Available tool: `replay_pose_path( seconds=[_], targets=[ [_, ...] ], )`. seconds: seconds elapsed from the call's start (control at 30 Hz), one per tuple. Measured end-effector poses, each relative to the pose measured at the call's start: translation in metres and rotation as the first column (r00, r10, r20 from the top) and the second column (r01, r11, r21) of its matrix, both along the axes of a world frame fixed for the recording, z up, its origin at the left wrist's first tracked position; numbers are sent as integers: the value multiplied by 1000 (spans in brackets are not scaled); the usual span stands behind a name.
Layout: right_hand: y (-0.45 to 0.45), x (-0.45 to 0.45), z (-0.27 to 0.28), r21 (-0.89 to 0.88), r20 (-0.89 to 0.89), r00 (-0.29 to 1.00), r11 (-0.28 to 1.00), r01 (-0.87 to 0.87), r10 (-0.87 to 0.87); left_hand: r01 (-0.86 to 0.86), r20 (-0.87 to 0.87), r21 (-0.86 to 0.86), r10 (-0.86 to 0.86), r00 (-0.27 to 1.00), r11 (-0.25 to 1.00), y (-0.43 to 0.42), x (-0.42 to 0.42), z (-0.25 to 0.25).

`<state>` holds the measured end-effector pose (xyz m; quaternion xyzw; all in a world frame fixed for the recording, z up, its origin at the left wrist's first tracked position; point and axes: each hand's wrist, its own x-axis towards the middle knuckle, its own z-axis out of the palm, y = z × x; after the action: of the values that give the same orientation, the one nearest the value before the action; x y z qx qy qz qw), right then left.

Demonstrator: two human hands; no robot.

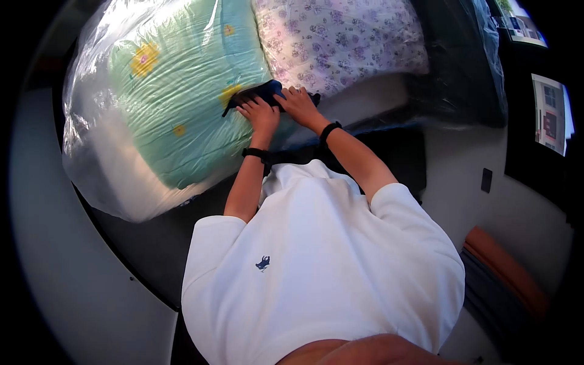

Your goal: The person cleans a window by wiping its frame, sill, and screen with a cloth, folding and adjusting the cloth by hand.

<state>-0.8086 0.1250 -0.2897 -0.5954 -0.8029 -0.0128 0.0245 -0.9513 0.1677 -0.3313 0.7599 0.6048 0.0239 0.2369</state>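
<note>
Small dark emblem [263,263] on white shirt [328,243]. Dark cloth [265,90] lies at green quilt [188,115]'s right side, beside flowered pillow [347,45], near the bed's front edge; quilt stretches leftward. Left hand [260,117], fingers slightly spread, and right hand [298,107], fingers bent, touch cloth; grip cannot be told.

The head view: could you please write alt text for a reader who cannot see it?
The left hand and right hand touch a dark item by the edge of green, yellow-flowered bedding. Beside it lies a pale, purple-flowered piece; clear plastic shows at left.
</note>
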Motion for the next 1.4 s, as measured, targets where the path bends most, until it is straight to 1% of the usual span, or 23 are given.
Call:
replay_pose_path(
  seconds=[0.03,0.1,0.2,0.23,0.4,0.47,0.5,0.6,0.63,0.67,0.73,0.77,0.83,0.87,0.97,1.07,1.1,1.17,1.2,1.27,1.3,1.37,1.4],
  targets=[
    [5,7,5,-15,-34,999,1000,24,-24,-1,0,2,1,1000,1000,3,12,1],
    [15,15,8,23,-25,998,998,51,-50,58,130,146,-78,988,988,6,36,1],
    [20,49,11,13,-46,992,992,122,-122,72,237,183,-115,965,981,22,80,-12],
    [19,66,8,40,-35,991,991,130,-129,116,230,97,-135,964,989,23,93,-6],
    [8,167,-18,42,-14,991,991,130,-129,150,160,139,-171,972,979,15,193,-10],
    [2,207,-22,-15,0,975,975,222,-222,184,135,247,-222,966,951,8,239,-10],
    [-3,232,-29,36,-4,975,974,222,-222,166,174,288,-222,959,943,4,264,-18],
    [-21,296,-25,-20,14,942,942,336,-336,263,168,282,-317,933,923,-6,336,-23],
    [-27,317,-31,-62,-16,923,922,382,-383,345,20,378,-380,925,859,-7,358,-32],
    [-37,336,-35,-81,-16,923,920,382,-385,349,20,360,-381,924,865,-17,374,-39],
    [-49,372,-34,-169,-5,862,850,499,-507,433,187,194,-466,865,881,-22,408,-29],
    [-55,387,-32,-172,-4,865,852,494,-502,498,160,182,-525,836,848,-26,418,-27],
    [-66,406,-33,-273,-60,752,735,620,-657,554,148,132,-569,809,822,-34,426,-22],
    [-68,410,-35,-266,-64,758,743,614,-650,612,139,92,-619,773,785,-33,428,-19],
    [-61,411,-28,-211,-209,794,819,534,-572,509,116,107,-519,847,854,-35,393,-8],
    [-36,366,-10,5,-371,903,972,236,-217,427,86,163,-444,892,889,-28,357,-6],
    [-34,351,-8,64,-417,897,980,187,-144,311,96,155,-328,940,938,-25,330,1],
    [-28,335,-6,2,-510,851,989,151,-128,85,42,114,-90,995,990,-30,271,2],
    [-16,329,-10,23,-494,859,985,168,-135,0,-3,107,0,1000,994,-22,263,-4],
    [-21,289,-30,114,-351,936,993,28,14,-43,-26,85,46,999,995,-19,244,-1],
    [-21,277,-29,109,-354,935,994,32,9,-86,-60,59,89,994,995,-20,237,-2],
    [-18,264,-26,45,-176,982,996,72,-63,-86,-54,39,88,995,996,-11,237,-8],
    [-20,261,-24,37,-183,980,996,81,-73,-83,-50,12,83,995,997,-10,235,-9]
  ],
)
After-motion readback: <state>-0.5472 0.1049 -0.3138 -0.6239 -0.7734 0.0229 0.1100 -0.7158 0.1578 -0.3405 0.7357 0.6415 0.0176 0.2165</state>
